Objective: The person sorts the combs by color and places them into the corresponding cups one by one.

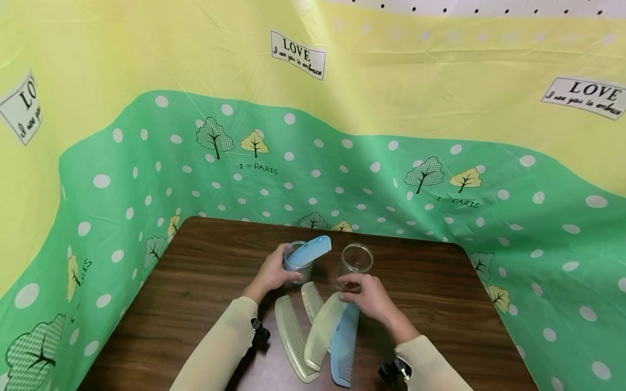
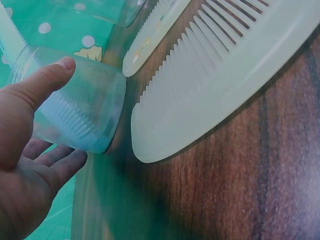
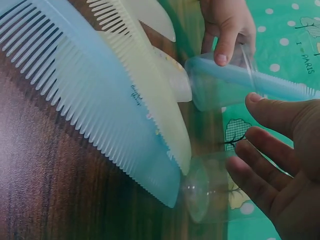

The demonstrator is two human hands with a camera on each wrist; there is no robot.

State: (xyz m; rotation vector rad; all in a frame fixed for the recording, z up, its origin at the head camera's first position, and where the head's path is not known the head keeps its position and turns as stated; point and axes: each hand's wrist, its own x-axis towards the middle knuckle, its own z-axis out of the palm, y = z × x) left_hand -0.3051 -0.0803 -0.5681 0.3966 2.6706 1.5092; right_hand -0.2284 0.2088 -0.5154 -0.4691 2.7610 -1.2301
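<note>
A clear cup (image 1: 295, 275) stands at the table's far middle, and my left hand (image 1: 271, 274) grips it, thumb on one side and fingers on the other. Inside it leans a small blue comb (image 1: 313, 250), its upper end sticking out over the rim to the right. My right hand (image 1: 370, 297) holds nothing; its fingers are spread beside a second clear cup (image 1: 359, 264). Below that hand's thumb lies the end of a pale yellow-green comb (image 1: 323, 332), overlapping a large blue comb (image 1: 345, 345).
A long cream comb (image 1: 293, 339) lies left of the yellow-green one, and a short patterned comb (image 1: 311, 302) lies between them. All rest on the dark wood table (image 1: 210, 255). A green and yellow printed cloth (image 1: 337, 179) hangs around the table's edges.
</note>
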